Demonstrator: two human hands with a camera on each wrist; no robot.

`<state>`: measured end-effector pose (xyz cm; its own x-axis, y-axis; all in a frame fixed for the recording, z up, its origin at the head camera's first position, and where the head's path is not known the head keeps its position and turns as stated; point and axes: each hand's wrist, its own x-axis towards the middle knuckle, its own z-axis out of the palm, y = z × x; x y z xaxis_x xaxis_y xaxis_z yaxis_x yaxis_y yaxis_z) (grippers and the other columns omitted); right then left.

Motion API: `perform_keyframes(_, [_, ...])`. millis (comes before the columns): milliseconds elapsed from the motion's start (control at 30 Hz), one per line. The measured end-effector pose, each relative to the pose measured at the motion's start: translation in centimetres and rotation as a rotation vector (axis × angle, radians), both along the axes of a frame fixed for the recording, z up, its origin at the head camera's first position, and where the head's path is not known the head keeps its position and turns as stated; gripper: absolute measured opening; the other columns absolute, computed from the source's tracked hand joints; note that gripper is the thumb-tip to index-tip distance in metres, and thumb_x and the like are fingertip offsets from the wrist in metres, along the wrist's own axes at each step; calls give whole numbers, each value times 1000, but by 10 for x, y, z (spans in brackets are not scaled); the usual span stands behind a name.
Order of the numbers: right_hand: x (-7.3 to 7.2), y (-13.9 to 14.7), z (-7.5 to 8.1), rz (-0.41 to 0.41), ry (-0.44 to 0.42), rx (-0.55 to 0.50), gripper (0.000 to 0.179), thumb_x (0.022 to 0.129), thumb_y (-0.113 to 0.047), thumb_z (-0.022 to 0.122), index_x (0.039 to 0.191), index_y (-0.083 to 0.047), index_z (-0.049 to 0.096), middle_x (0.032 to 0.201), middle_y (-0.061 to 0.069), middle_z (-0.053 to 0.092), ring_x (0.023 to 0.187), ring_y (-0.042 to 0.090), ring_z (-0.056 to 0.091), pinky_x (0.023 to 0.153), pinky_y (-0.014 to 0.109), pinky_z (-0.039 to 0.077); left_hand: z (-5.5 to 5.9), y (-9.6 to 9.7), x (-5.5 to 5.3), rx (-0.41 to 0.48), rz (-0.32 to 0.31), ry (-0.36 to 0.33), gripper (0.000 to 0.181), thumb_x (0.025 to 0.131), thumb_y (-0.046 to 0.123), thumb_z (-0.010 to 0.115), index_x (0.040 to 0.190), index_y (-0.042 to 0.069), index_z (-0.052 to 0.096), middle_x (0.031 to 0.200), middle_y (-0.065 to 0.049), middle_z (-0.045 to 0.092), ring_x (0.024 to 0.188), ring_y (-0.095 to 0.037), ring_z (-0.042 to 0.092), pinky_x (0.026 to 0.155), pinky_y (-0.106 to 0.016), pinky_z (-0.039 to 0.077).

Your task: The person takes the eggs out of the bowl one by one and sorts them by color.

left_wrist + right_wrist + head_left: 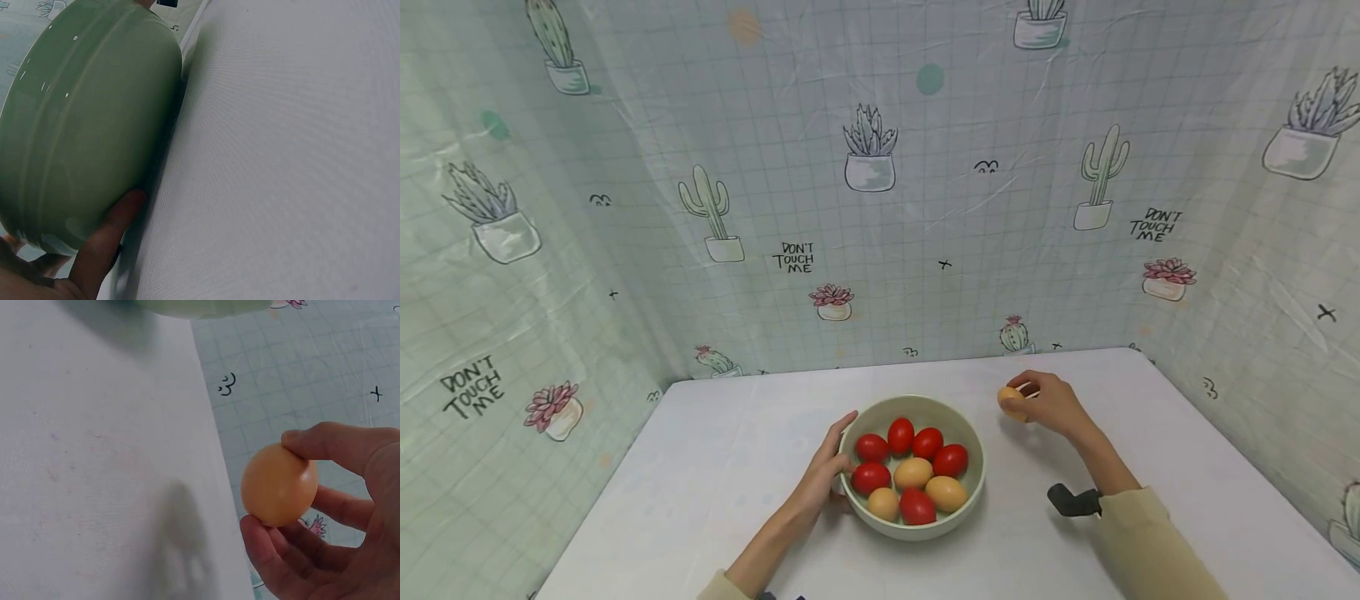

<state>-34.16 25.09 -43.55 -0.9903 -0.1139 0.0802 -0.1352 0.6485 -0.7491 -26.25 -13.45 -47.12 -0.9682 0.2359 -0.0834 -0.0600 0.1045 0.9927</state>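
A pale green bowl point(917, 532) stands on the white table and holds several red eggs point(871, 478) and three tan eggs point(913, 473). At its left side my left hand point(817, 482) grips the bowl, thumb over the rim and fingers against the outer wall. Seen from the left wrist, one finger point(103, 250) presses low on the bowl's side point(103, 119). To the right of the bowl and farther back, my right hand point(1051, 405) pinches another tan egg point(279, 485) between thumb and fingertips, held above the table.
The white table point(730, 467) ends at a back edge against a grid-patterned curtain point(880, 250) printed with potted cacti. Similar cloth hangs at both sides. A black strap-like piece point(1075, 502) sticks out from the right sleeve point(1150, 542).
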Motion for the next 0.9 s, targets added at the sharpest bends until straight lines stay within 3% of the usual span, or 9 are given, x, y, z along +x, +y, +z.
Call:
perform_keyframes(133, [1,-2,-3,-49,-44,0,45,90,-28,77,122,2,67,113,25,69,82,20,67,69,34,60,-1,0,-1,-6,2,-6,86,80,7,48,160,33,34,171,-7,24,144,-42,31,56,-37,49])
perform_keyframes(267, [3,-4,-5,-83,-85,7,46,91,-30,76,123,2,66,114,25,67,81,20,67,69,34,60,0,-1,0,-52,-1,9,86,80,10,49,161,33,32,172,-6,23,151,-43,26,81,-55,51])
perform_keyframes(367, [3,-5,-6,-105,-103,9,47,91,-30,75,124,3,65,113,24,67,79,20,67,69,34,60,0,-1,0,-73,-6,18,85,81,11,50,162,33,30,173,-6,21,157,-43,17,101,-73,35])
perform_keyframes(467, [3,-5,-10,-124,-113,11,47,91,-30,75,123,3,66,111,24,68,76,18,67,68,33,60,0,0,0,-66,-3,16,85,82,11,50,162,33,31,173,-6,21,159,-42,14,108,-81,22])
perform_keyframes(533, [2,-4,-13,-136,-121,14,47,90,-30,75,123,3,66,110,24,68,76,18,67,66,32,59,0,0,0,-64,-3,15,85,82,11,50,161,33,31,173,-6,21,159,-42,14,109,-82,19])
perform_keyframes(733, [1,-6,-20,-141,-139,26,46,89,-31,76,120,3,67,110,25,69,78,20,67,64,30,58,1,-1,0,-85,5,19,85,81,11,50,161,33,32,172,-6,23,156,-42,21,102,-70,36])
perform_keyframes(900, [1,-7,-22,-134,-132,22,47,89,-31,76,120,4,67,109,25,69,79,20,67,65,32,59,1,-1,-1,-85,5,13,85,81,11,50,161,34,32,173,-6,23,155,-43,22,98,-64,40])
